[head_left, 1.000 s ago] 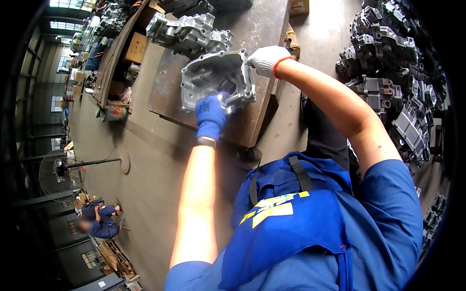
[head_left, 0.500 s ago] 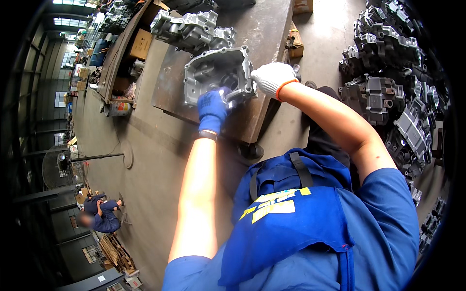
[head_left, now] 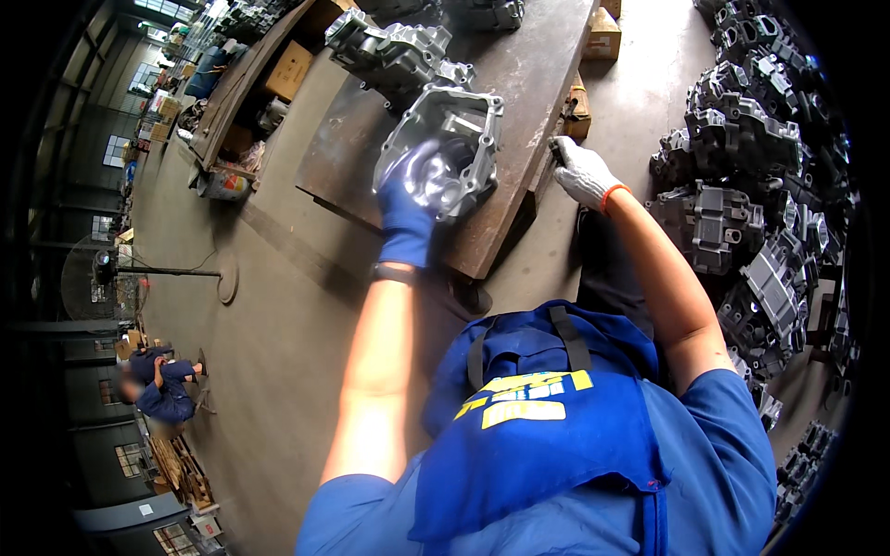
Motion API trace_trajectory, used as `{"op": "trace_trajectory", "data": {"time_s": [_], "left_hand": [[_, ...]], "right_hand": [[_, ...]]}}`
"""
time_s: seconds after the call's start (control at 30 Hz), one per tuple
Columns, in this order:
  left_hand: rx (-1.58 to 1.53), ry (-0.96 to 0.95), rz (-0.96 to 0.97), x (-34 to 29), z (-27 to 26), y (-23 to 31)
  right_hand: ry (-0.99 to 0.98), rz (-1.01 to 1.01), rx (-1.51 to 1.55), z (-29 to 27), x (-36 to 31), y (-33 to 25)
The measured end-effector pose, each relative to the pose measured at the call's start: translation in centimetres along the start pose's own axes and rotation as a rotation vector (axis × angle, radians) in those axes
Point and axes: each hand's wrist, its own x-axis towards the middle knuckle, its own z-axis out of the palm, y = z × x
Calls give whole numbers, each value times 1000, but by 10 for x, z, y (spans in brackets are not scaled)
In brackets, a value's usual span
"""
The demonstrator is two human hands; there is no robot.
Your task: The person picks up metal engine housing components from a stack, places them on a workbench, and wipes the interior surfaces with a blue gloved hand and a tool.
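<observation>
A hollow, grey cast-metal housing (head_left: 487, 120) rests open side up near the edge of a steel-topped table (head_left: 533, 102). Its near part is smeared by motion. My left hand (head_left: 406, 213), in a blue glove, grips the housing at its near-left side; the fingertips are blurred against shiny metal. Out past the table's right edge, my right hand (head_left: 586, 174) wears a white knit glove with an orange cuff. Its fingers are closed, with a small dark thing at their tips that I cannot make out. This hand is apart from the housing.
Another casting (head_left: 394, 56) stands just behind the housing. Many metal castings (head_left: 718, 222) are piled on the right. Cardboard boxes (head_left: 603, 37) sit beyond the table. At left are a workbench (head_left: 227, 111), a standing fan (head_left: 102, 269) and a seated person (head_left: 167, 385).
My right hand has left the housing's right rim and moved right, off the table's edge. The housing has turned and tilted somewhat under my left hand. The view has shifted slightly.
</observation>
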Motion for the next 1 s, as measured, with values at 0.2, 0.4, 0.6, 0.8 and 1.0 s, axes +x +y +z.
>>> {"op": "trace_trajectory", "data": {"time_s": [0.2,0.4,0.6,0.8,1.0], "left_hand": [[344,-33,1,-34,7,-2],[398,-11,17,-33,15,-9],[376,-28,31,-32,16,-11],[362,-27,37,-35,17,-18],[428,-60,-6,-35,17,-16]], "right_hand": [[160,-130,-15,29,14,-8],[214,-5,-87,33,41,-26],[326,-230,-66,30,75,-28],[319,-202,-202,22,103,-46],[204,-119,-355,13,101,-70]]}}
